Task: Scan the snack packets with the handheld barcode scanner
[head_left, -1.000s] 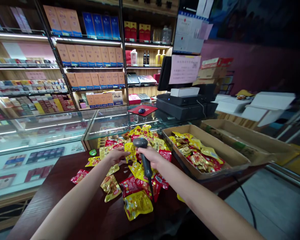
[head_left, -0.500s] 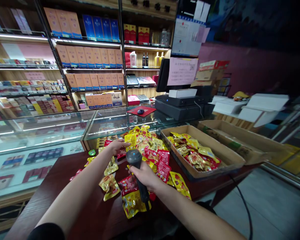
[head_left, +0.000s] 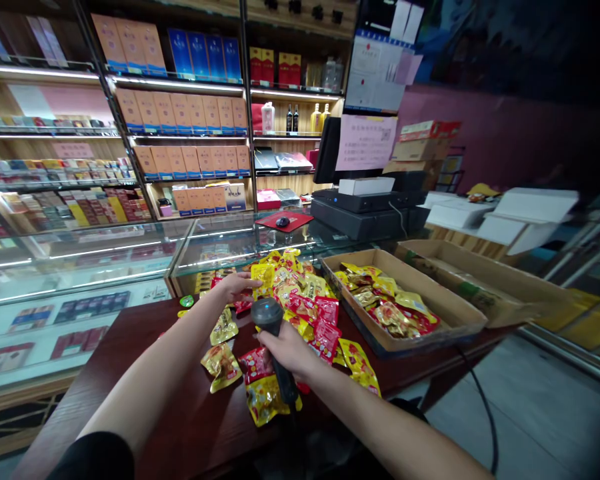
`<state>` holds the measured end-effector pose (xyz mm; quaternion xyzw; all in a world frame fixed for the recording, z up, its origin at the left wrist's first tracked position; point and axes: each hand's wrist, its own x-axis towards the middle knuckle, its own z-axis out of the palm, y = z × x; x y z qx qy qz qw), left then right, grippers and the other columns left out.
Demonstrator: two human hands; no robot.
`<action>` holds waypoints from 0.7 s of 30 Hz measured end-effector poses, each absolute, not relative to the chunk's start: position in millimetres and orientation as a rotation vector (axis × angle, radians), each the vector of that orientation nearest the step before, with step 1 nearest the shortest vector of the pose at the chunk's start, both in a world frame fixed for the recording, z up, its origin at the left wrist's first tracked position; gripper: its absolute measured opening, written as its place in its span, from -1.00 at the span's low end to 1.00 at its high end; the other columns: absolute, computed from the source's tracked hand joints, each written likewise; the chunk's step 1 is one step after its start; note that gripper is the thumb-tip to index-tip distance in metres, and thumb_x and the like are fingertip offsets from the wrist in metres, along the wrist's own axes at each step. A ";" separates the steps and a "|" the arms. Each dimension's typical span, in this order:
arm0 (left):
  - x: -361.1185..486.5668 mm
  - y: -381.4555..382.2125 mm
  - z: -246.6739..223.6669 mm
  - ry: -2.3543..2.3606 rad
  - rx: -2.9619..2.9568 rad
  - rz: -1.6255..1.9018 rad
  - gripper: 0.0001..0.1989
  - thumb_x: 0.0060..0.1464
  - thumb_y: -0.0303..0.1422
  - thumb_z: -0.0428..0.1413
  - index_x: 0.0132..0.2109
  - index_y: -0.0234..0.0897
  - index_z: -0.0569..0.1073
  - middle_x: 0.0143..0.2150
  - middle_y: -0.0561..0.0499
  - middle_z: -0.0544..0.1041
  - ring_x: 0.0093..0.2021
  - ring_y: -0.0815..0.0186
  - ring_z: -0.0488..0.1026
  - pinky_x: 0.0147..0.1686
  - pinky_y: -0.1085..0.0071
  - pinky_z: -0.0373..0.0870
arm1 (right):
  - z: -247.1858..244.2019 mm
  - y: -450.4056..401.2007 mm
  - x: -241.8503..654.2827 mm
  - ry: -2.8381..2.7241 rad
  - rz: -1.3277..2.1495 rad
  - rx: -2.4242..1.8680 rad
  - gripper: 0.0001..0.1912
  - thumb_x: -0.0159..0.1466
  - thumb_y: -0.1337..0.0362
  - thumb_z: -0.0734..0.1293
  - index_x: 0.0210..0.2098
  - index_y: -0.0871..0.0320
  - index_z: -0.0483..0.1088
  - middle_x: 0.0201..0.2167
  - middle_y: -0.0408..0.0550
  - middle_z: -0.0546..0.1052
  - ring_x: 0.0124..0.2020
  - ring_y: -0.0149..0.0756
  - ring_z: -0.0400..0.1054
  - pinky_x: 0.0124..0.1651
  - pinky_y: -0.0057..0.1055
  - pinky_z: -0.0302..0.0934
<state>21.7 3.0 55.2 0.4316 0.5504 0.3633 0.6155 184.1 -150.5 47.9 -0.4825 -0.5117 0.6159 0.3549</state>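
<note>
My right hand is wrapped round the handle of a black barcode scanner, whose rounded head points away from me over the packets. My left hand reaches to the far side of the pile and pinches the edge of a yellow snack packet, just beyond the scanner's head. Around both hands lies a loose heap of shiny red, yellow and gold snack packets. A gold packet lies left of the scanner, and a red-and-yellow packet is partly under its handle.
Right of the heap stands an open cardboard box holding more packets, with another cardboard tray behind it. A glass display counter borders the dark red tabletop. A monitor and a mouse are farther back.
The view has shifted slightly. My left hand stays at the yellow packet and my right hand keeps hold of the scanner; both are almost where they were.
</note>
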 end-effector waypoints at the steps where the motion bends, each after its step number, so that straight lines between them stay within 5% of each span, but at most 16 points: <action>1: 21.3 1.8 55.8 1.253 0.995 0.830 -0.51 -0.47 -0.44 0.43 -0.30 -0.31 0.43 -0.34 0.04 0.51 -0.43 0.39 0.44 -0.44 0.43 0.47 | 48.7 -150.6 184.3 -1.303 1.605 -1.252 -0.88 0.11 0.29 0.29 -0.36 0.11 0.24 -0.79 -0.30 0.30 -0.75 -0.40 0.22 -0.63 -0.48 0.14; 7: 15.9 -3.4 55.1 1.184 0.966 0.849 -0.58 -0.43 -0.45 0.42 -0.37 -0.33 0.41 -0.42 0.06 0.49 -0.45 0.40 0.44 -0.41 0.41 0.48 | 52.5 -151.0 186.1 -1.232 1.659 -1.256 -0.93 0.11 0.30 0.25 -0.41 0.14 0.23 -0.81 -0.28 0.30 -0.77 -0.42 0.20 -0.65 -0.47 0.18; 21: 9.1 -3.8 48.2 1.155 0.931 0.834 -0.59 -0.27 -0.41 0.37 -0.19 -0.27 0.47 -0.40 -0.02 0.54 -0.42 0.27 0.50 -0.47 0.40 0.45 | 47.1 -147.9 189.5 -1.236 1.656 -1.210 -0.92 0.10 0.28 0.26 -0.44 0.15 0.26 -0.79 -0.26 0.32 -0.77 -0.42 0.20 -0.69 -0.50 0.14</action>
